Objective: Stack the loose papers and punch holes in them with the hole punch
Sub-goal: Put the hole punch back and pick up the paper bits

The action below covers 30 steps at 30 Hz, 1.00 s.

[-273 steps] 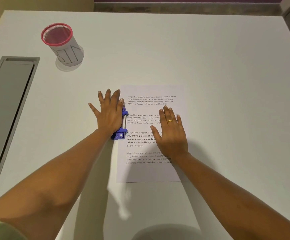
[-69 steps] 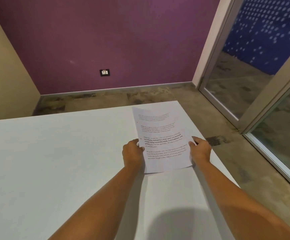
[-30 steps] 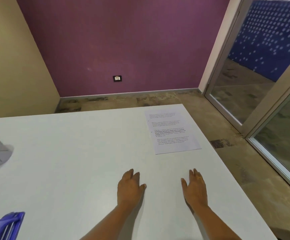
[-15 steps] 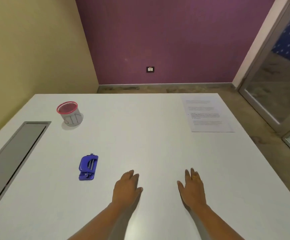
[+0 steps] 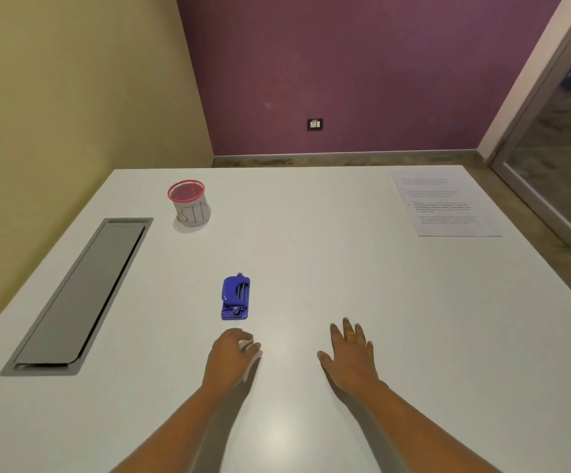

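Now | hole punch just beyond left fingers, loosely curled | right fingers spread | papers well apart

The hole punch sits just ahead of your left hand at 12 o'clock. Bare table runs from your right hand to the papers at 1 o'clock. The mesh cup at 11 o'clock and the recessed hatch at 10 o'clock stand well apart.
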Each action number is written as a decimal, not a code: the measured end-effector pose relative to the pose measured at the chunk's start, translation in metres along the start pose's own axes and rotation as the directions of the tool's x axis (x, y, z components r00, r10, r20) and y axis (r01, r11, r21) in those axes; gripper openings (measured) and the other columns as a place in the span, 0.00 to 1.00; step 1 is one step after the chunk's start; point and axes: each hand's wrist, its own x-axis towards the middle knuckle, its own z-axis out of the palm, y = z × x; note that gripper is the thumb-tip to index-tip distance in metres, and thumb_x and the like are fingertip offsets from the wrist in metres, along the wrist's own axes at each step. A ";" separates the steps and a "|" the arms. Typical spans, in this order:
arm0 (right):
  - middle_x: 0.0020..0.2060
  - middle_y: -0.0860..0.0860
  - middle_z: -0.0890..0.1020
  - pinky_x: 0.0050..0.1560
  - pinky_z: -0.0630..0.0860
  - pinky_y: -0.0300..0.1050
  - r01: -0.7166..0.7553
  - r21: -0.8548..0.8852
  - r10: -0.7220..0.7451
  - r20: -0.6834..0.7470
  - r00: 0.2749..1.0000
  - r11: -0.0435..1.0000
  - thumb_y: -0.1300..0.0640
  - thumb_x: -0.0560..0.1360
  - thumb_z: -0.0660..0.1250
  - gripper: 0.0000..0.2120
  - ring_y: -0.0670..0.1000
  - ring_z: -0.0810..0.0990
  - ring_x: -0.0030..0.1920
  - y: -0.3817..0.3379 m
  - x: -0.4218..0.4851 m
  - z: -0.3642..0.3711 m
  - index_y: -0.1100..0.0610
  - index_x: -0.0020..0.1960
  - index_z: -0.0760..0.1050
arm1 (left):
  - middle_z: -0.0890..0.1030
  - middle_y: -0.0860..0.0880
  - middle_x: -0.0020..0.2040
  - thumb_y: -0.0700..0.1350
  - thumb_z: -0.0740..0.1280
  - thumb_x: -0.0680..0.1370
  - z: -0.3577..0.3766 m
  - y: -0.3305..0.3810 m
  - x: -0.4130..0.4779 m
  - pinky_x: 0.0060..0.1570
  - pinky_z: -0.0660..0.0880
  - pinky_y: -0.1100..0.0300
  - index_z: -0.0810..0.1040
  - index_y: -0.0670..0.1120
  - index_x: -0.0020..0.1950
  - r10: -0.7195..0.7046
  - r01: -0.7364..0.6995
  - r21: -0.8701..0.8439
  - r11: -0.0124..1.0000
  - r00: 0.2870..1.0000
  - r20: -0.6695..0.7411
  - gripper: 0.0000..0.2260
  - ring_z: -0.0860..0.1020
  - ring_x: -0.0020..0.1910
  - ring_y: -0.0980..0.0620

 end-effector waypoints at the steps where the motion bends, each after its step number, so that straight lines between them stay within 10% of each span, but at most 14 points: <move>1: 0.77 0.54 0.45 0.74 0.48 0.58 0.005 0.001 -0.005 0.012 1.000 1.000 0.44 0.78 0.54 0.31 0.57 0.42 0.76 -0.006 -0.001 0.001 0.53 0.76 0.47 | 0.80 0.46 0.55 0.46 0.67 0.74 -0.008 -0.003 0.003 0.53 0.69 0.60 0.79 0.42 0.53 -0.033 0.032 -0.050 0.998 0.999 -0.027 0.11 0.77 0.56 0.48; 10: 0.77 0.53 0.44 0.75 0.48 0.56 0.024 -0.069 -0.023 0.020 1.000 0.997 0.44 0.79 0.52 0.31 0.56 0.43 0.77 -0.019 -0.006 0.009 0.51 0.76 0.45 | 0.82 0.35 0.43 0.41 0.65 0.75 -0.062 -0.001 0.056 0.45 0.80 0.44 0.79 0.39 0.41 -0.191 0.143 -0.324 0.935 0.974 -0.123 0.07 0.81 0.37 0.38; 14: 0.77 0.52 0.45 0.75 0.49 0.55 0.036 -0.069 -0.035 0.017 0.999 0.997 0.43 0.79 0.52 0.31 0.55 0.43 0.77 -0.018 -0.006 0.008 0.51 0.76 0.45 | 0.83 0.36 0.48 0.44 0.66 0.75 -0.062 0.006 0.082 0.54 0.77 0.46 0.80 0.35 0.49 -0.239 0.205 -0.312 0.928 0.968 -0.073 0.12 0.81 0.47 0.38; 19: 0.77 0.52 0.46 0.75 0.50 0.53 0.050 -0.077 -0.049 0.019 0.999 0.996 0.43 0.78 0.53 0.31 0.54 0.44 0.77 -0.014 -0.006 0.008 0.51 0.76 0.46 | 0.80 0.38 0.43 0.37 0.68 0.73 -0.053 0.011 0.097 0.53 0.77 0.45 0.76 0.40 0.37 -0.319 0.297 -0.370 0.880 0.948 0.001 0.05 0.81 0.46 0.38; 23: 0.77 0.52 0.46 0.75 0.50 0.53 0.058 -0.075 -0.057 0.017 0.998 0.996 0.43 0.78 0.53 0.31 0.54 0.44 0.77 -0.012 -0.004 0.008 0.50 0.76 0.47 | 0.77 0.39 0.45 0.32 0.67 0.73 -0.050 0.014 0.102 0.28 0.78 0.61 0.77 0.33 0.53 -0.397 0.387 -0.536 0.751 0.912 0.103 0.09 0.77 0.22 0.50; 30: 0.77 0.51 0.46 0.74 0.49 0.53 0.056 -0.054 -0.056 -0.008 0.998 0.997 0.43 0.78 0.53 0.31 0.54 0.44 0.77 -0.012 -0.004 0.011 0.50 0.76 0.47 | 0.76 0.39 0.48 0.29 0.66 0.73 -0.051 0.012 0.097 0.23 0.76 0.69 0.77 0.34 0.43 -0.370 0.387 -0.682 0.621 0.911 0.181 0.02 0.77 0.35 0.47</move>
